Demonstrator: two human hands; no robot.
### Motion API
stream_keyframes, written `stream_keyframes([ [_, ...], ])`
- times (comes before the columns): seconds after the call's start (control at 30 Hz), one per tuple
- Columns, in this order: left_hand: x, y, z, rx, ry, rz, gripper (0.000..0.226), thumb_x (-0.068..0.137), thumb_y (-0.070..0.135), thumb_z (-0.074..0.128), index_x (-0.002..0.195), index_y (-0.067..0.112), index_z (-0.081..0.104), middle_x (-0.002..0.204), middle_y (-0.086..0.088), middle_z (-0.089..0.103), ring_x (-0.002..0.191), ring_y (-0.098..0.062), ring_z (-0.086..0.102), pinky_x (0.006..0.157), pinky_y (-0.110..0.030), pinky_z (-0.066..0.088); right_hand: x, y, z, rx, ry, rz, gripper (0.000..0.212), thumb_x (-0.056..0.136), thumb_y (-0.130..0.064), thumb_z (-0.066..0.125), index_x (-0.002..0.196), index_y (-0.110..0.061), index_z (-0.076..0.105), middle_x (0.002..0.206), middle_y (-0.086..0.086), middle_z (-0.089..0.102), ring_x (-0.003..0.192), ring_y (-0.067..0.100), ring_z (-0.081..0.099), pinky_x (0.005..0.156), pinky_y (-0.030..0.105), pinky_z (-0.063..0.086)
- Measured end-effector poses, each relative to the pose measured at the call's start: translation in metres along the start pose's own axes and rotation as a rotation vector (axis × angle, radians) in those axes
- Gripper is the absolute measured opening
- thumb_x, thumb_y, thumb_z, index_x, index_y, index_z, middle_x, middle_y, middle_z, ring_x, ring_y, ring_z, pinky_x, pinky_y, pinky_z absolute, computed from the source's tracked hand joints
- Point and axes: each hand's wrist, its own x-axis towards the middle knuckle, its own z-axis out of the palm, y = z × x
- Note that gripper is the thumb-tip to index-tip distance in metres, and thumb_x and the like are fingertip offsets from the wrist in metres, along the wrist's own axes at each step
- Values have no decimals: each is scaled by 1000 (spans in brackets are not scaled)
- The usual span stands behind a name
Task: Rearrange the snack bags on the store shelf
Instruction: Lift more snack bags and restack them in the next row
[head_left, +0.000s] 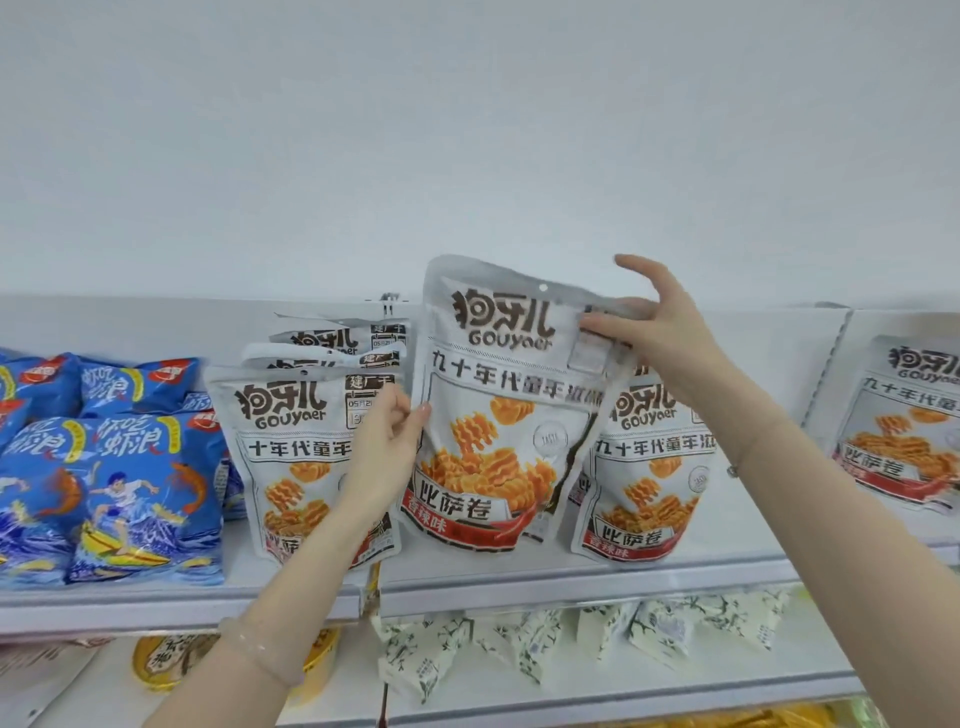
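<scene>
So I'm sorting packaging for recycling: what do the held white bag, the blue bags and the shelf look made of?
White bag: looks like matte plastic film, with soft creases and a flat sealed top with a hang hole.
Blue bags: glossier plastic film, puffed like pillows, with crimped ends.
Shelf: probably painted metal, smooth and white with a thin folded front edge; hard to be sure.

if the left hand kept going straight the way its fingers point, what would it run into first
The left hand points up and right and already pinches the left edge of the held white snack bag, so that bag comes first. Beyond it probably stands another white bag, though depth is unclear.
</scene>
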Motion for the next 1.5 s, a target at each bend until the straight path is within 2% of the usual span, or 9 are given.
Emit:
stream_keyframes([
  [0.13,-12,-20,12,27,-12,-24,24,98,15,50,76,10,42,53,-5,57,50,-20,57,52,-18,43,19,0,13,-475,-133,-73,17,73,-11,81,85,-20,72,81,1,74,78,13,67,75,26,47],
  [0.27,-14,-43,17,144,-10,-69,27,94,15,59,72,4,47,49,4,57,50,-7,56,55,-15,44,32,9,39,-746,-160,-247,8,79,-9,73,85,-13,73,88,4,74,78,13,61,74,21,47],
  [0.37,-12,-58,18,261,-7,-145,20,89,28,66,83,9,61,81,-1,70,80,-14,66,74,-33,54,37,18,56,-771,-210,-279,6,79,-9,72,82,-14,73,87,3,74,79,15,62,81,30,50],
  [0.5,-12,-51,23,137,-74,-273,36,83,42,70,105,17,58,94,3,67,87,-10,64,66,-22,48,38,34,66,-772,-254,-296,4,82,-10,70,84,-12,74,89,3,75,81,18,65,84,37,53],
  [0.8,-2,-60,34,214,12,-302,60,76,40,77,124,12,52,114,-6,68,102,-23,64,85,-41,54,40,55,65,-791,-227,-280,9,84,-9,67,91,-11,73,94,2,73,75,10,56,73,22,45],
  [0.9,-2,-61,37,234,32,-300,62,77,39,77,126,12,51,119,-7,67,104,-24,64,86,-39,54,41,62,62,-741,-205,-247,7,85,-12,69,90,-11,73,86,0,71,70,4,56,66,8,38],
  [1.1,3,-54,40,227,50,-305,59,78,39,76,124,12,52,116,-5,67,98,-22,63,79,-35,52,51,59,56,-710,-217,-202,10,78,-13,77,88,-12,75,76,-3,66,76,10,60,79,25,50],
  [1.3,0,-52,42,224,63,-301,56,78,34,76,124,15,50,117,-4,67,92,-19,62,75,-32,49,50,70,53,-684,-193,-182,8,80,-18,76,86,-13,74,77,-2,71,65,-6,55,62,1,36],
  [1.5,-4,-40,38,298,41,-338,60,77,43,75,124,17,46,120,-4,66,96,-22,65,81,-42,55,42,69,51,-728,-227,-242,17,83,-29,74,89,-14,74,83,-1,73,74,8,63,76,21,53],
])
